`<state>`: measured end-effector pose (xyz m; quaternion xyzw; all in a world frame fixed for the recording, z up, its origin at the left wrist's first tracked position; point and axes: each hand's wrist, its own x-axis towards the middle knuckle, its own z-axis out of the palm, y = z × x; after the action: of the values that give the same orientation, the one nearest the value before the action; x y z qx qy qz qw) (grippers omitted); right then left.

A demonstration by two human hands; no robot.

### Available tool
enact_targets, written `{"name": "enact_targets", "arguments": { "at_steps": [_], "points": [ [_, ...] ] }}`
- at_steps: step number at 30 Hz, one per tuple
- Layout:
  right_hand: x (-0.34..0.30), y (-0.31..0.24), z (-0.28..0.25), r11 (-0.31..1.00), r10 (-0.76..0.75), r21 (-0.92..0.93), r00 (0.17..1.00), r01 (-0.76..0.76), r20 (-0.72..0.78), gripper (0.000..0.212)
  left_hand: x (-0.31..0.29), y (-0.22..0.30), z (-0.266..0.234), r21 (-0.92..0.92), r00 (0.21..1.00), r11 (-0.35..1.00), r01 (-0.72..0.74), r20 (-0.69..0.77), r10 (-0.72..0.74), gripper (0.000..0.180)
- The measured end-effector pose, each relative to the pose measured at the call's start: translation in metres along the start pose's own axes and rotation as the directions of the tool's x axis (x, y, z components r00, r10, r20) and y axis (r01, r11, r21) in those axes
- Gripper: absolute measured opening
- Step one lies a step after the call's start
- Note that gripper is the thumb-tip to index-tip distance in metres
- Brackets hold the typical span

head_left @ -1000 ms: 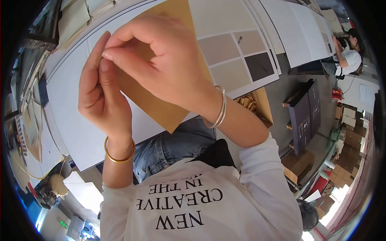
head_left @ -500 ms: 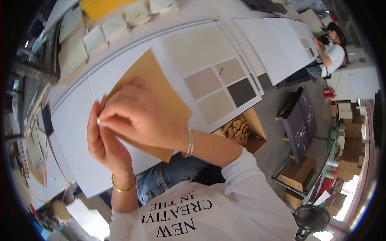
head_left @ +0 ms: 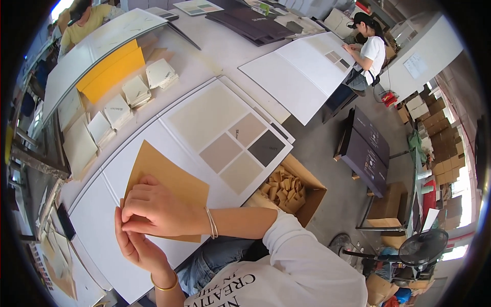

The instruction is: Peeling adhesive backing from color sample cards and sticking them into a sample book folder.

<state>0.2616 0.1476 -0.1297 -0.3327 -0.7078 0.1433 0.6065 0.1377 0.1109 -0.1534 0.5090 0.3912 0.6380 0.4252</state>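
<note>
My right hand is closed, its thumb and forefinger pinched against the fingers of my left hand. The left hand's fingers are drawn together, pointing up along its side of the pinch. Whatever sits between the fingertips is too small and hidden to name. Under and behind the right hand is a brown paper sheet, its left edge running to the fingertips. It overlaps a large white folding board, whose right half carries a panel of beige, taupe and dark grey swatches.
An open carton of brown paper scraps stands below the board's right edge. Stacks of cream cards and a yellow folder lie beyond it. A co-worker works at another board; another person is far left.
The view has shifted, bringing more of the table's far side into sight. My hands remain together at the brown sheet; a small white bit seen earlier at the fingertips no longer shows.
</note>
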Motion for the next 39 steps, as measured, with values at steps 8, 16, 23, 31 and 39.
{"name": "enact_targets", "arguments": {
  "at_steps": [8, 16, 23, 31, 39],
  "points": [
    [0.001, -0.009, -0.006, 0.999, 0.049, 0.011, 0.999, -0.049, -0.02, 0.019, 0.004, 0.002, -0.001, 0.129, 0.998, 0.99, -0.054, 0.036, 0.05, 0.037],
    [-0.005, -0.002, -0.006, 0.999, -0.032, -0.012, 0.998, 0.032, -0.049, 0.014, 0.003, 0.009, 0.01, -0.003, 0.999, 1.0, 0.01, 0.049, -0.01, 0.037],
    [0.0, -0.002, -0.008, 0.959, -0.217, -0.2, 0.975, 0.202, -0.053, 0.013, 0.003, 0.014, 0.0, 0.04, 0.996, 0.999, 0.033, 0.086, -0.036, 0.037],
    [-0.001, 0.003, 0.0, 0.969, -0.165, -0.19, 0.986, 0.161, -0.005, 0.016, 0.003, 0.011, -0.002, -0.009, 0.998, 0.999, 0.051, 0.034, -0.05, 0.038],
    [0.007, -0.002, -0.002, 0.999, 0.048, -0.016, 0.992, -0.047, 0.12, 0.018, -0.001, 0.0, -0.009, 0.11, 1.0, 0.994, 0.001, -0.016, 0.0, 0.031]
  ]
}}
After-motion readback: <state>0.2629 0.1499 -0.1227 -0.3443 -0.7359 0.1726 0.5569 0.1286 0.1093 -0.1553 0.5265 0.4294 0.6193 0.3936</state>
